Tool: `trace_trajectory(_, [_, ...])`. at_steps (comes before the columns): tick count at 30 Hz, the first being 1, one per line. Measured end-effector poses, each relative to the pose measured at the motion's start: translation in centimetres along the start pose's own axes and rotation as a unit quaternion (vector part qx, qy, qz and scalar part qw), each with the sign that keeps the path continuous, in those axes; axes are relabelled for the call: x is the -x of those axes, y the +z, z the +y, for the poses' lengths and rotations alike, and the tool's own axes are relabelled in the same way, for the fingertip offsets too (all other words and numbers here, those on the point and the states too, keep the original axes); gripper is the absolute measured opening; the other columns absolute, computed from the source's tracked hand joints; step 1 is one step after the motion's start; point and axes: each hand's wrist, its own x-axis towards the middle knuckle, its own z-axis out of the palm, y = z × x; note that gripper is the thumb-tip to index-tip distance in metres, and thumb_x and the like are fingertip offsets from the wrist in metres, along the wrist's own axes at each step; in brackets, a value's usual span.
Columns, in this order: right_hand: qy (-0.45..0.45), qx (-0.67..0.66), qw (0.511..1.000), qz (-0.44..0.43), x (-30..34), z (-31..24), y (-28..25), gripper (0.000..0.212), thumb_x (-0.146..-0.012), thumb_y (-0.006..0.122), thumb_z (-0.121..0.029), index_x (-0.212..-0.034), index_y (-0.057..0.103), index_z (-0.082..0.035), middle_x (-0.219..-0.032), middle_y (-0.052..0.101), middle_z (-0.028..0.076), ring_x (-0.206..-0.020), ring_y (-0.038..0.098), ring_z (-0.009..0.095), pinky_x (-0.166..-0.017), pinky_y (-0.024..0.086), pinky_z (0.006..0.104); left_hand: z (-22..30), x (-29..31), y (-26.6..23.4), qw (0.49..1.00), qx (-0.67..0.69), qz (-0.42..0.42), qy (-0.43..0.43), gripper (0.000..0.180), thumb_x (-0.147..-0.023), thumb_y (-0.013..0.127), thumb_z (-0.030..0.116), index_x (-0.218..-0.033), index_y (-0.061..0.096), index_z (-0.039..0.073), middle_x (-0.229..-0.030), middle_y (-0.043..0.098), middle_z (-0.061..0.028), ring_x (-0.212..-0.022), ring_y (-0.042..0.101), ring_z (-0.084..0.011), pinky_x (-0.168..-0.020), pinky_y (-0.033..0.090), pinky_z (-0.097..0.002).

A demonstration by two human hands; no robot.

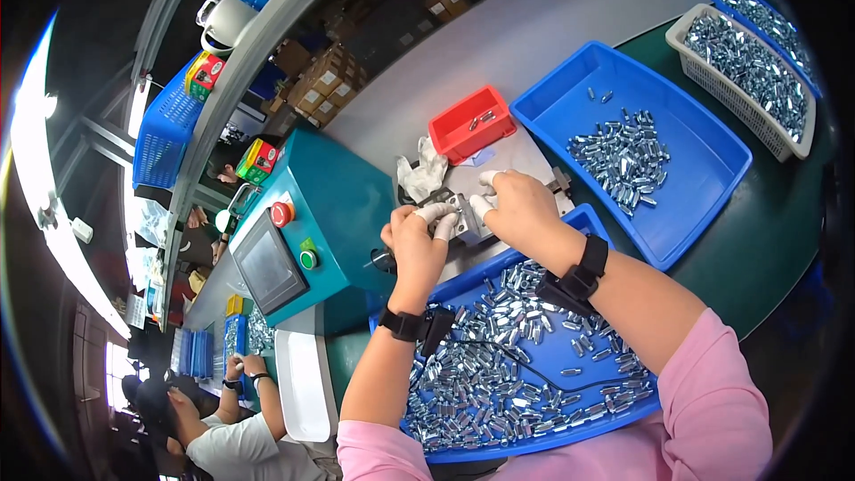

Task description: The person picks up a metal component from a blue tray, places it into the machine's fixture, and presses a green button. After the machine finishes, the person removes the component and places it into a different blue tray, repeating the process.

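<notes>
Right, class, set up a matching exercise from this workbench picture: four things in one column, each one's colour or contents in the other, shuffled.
Things:
1. small bin
2. far tray
3. basket
4. round button

Descriptions:
A. white, heaped with shiny metal pieces
B. red, on the teal machine
C. blue, with a loose scatter of metal pieces
D. red, nearly empty

Pairs: 1-D, 2-C, 3-A, 4-B

Bright, sharp centre; window glare left, fisheye-bent edges.

A small red bin [471,124] sits beside a teal control box [312,232].
</notes>
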Motion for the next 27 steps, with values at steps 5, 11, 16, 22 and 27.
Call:
trace_trajectory(5, [-0.009,-0.025,1.000,-0.015,0.2,0.5,0.3,0.028,-0.080,0.063,-0.027,-0.090,0.067,-0.001,-0.085,0.066,0.018,-0.080,0.063,0.034,-0.072,0.049,0.0422,-0.8,-2.9,-1.6,0.979,0.075,-0.179,-0.063,0.015,-0.077,0.070,0.023,-0.089,0.072,0.014,-0.080,0.065,-0.0051,-0.093,0.055,-0.0236,-0.087,0.031,-0.0379])
trace_trajectory(11, [-0.017,-0.055,0.994,-0.090,0.5,0.0,1.3,0.030,-0.079,0.064,-0.029,-0.078,0.069,0.000,-0.074,0.065,0.019,-0.072,0.063,0.035,-0.068,0.049,0.0430,-0.7,-4.3,-2.2,0.968,0.073,-0.230,-0.069,0.017,-0.077,0.069,0.015,-0.092,0.070,0.006,-0.083,0.067,-0.0109,-0.081,0.063,-0.0248,-0.072,0.049,-0.0333])
trace_trajectory(16, [-0.024,-0.039,0.994,-0.104,0.5,-0.1,1.1,0.031,-0.079,0.065,-0.030,-0.079,0.069,0.000,-0.072,0.064,0.021,-0.070,0.063,0.037,-0.066,0.049,0.0431,1.7,-1.9,-1.7,0.998,-0.039,0.000,0.051,0.016,-0.076,0.069,0.016,-0.091,0.069,0.009,-0.076,0.064,-0.0085,-0.078,0.060,-0.0263,-0.078,0.040,-0.0386])
trace_trajectory(22, [-0.039,-0.039,0.991,-0.120,1.2,-0.1,1.5,0.031,-0.079,0.065,-0.030,-0.085,0.070,0.000,-0.069,0.063,0.022,-0.067,0.062,0.037,-0.064,0.049,0.0428,2.0,7.3,-2.5,0.975,0.120,-0.185,-0.016,0.023,-0.078,0.068,0.016,-0.099,0.065,0.006,-0.087,0.062,-0.0128,-0.079,0.059,-0.0299,-0.070,0.046,-0.0401])
trace_trajectory(27, [-0.032,-0.108,0.982,-0.150,2.6,-1.1,2.3,0.032,-0.079,0.066,-0.023,-0.103,0.068,-0.001,-0.063,0.062,0.017,-0.054,0.060,0.023,-0.055,0.047,0.0352,1.7,9.2,-1.0,0.968,0.099,-0.232,0.004,0.022,-0.081,0.063,0.015,-0.101,0.066,0.004,-0.090,0.063,-0.0148,-0.083,0.060,-0.0326,-0.072,0.049,-0.0404])
